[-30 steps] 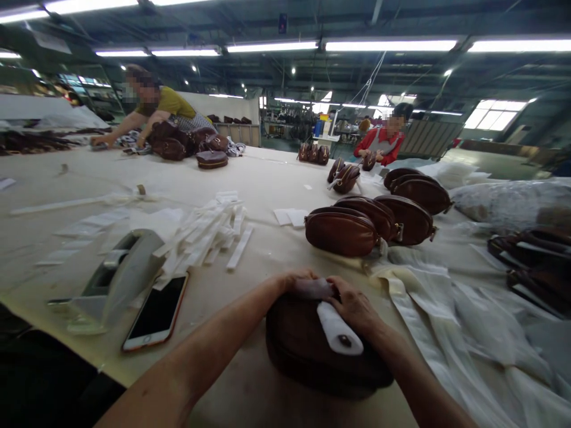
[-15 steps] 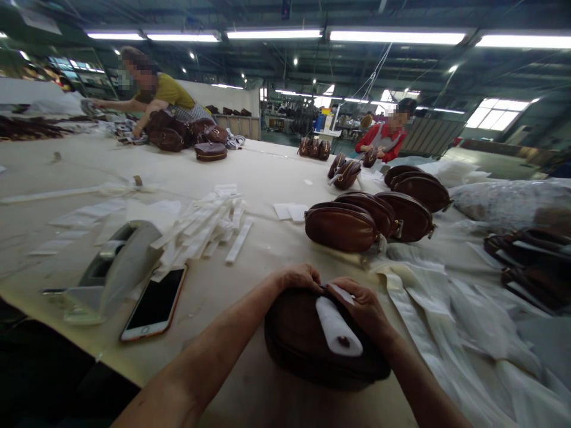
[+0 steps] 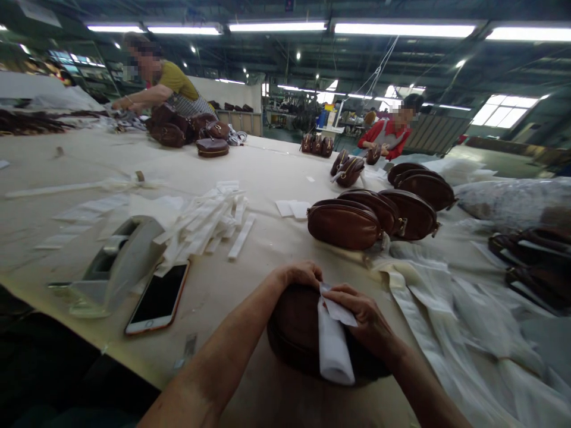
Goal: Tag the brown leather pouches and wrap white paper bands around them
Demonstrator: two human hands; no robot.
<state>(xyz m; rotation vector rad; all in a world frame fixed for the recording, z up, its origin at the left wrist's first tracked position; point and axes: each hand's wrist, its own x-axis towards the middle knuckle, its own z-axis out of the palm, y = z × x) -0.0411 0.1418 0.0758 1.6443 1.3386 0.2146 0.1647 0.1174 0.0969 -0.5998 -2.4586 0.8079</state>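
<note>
A dark brown leather bag (image 3: 292, 330) lies on the table right in front of me. My left hand (image 3: 304, 274) is at its far edge, fingers curled together beside the top of the white wrapping; what they pinch is hidden. My right hand (image 3: 363, 309) grips a small white slip (image 3: 341, 312), thin like paper or foam, against the bag's upper side. Running down over the bag toward me is a rolled white foam piece (image 3: 335, 351), its near end showing a rolled edge.
Several brown zipped bags (image 3: 343, 224) stand ahead on the right. To the left are a phone (image 3: 158, 300), a tape dispenser (image 3: 125, 255) and a heap of white strips (image 3: 205, 223). White foam sheets (image 3: 423, 297) lie at right. Two co-workers (image 3: 181, 83) work across the table.
The white roll has swung down toward me across the bag. My right hand's slip now lies across the roll's upper part. The left hand has barely moved.
</note>
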